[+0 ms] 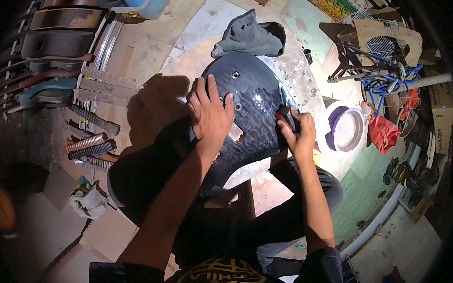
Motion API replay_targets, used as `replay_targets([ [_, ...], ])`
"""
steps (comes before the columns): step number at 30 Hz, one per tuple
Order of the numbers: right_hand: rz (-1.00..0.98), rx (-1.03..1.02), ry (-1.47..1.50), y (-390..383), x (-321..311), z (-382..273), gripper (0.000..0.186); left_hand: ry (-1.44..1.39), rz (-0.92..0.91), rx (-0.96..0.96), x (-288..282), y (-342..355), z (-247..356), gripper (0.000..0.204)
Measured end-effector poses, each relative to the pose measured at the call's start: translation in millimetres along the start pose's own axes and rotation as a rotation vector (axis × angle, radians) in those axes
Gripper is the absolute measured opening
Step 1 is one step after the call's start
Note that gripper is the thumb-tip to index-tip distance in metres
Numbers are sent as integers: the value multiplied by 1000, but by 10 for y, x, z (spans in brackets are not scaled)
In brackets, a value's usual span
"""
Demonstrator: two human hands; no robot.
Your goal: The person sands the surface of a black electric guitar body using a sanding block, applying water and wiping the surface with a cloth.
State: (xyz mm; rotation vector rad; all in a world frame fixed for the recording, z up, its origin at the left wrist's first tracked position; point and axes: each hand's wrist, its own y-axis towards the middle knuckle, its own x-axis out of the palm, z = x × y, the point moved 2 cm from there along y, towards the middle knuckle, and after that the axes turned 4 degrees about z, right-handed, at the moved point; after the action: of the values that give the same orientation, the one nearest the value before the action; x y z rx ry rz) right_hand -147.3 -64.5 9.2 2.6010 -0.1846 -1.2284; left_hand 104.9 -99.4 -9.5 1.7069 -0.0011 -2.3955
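A dark, glossy, wet-looking guitar body [258,115] lies in front of me on a pale, worn work surface [304,84]. Several small holes and a lighter cut-out show in its face. My left hand [210,114] rests on its left side with the fingers laid flat and a little apart. At the right edge of the body, my right hand [299,132] grips a small dark red block [284,115] between thumb and fingers. Just beyond the body's far end sits a crumpled dark grey cloth [250,37].
To the right stands a purple and white bucket [349,128] with pale liquid in it. A red cloth or bag [382,133] and a blue metal frame [393,81] are farther right. Curved bodies [62,43] are racked at left, above several ridged strips [90,147].
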Motion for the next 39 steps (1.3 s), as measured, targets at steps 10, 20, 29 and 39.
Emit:
replay_targets([
  [10,27,87,67,-133,73,94,46,-52,33,9,-48,-6,14,63],
  [20,135,694,814,671,-599,41,70,-221,83,-145,41,70,-48,75],
  [29,505,1068,1200,-499,-1539,113,49,-166,19,52,327,1225,305,80],
  [39,600,920,1268,-270,-1603,77,41,-450,339,98,-132,1331,515,38],
])
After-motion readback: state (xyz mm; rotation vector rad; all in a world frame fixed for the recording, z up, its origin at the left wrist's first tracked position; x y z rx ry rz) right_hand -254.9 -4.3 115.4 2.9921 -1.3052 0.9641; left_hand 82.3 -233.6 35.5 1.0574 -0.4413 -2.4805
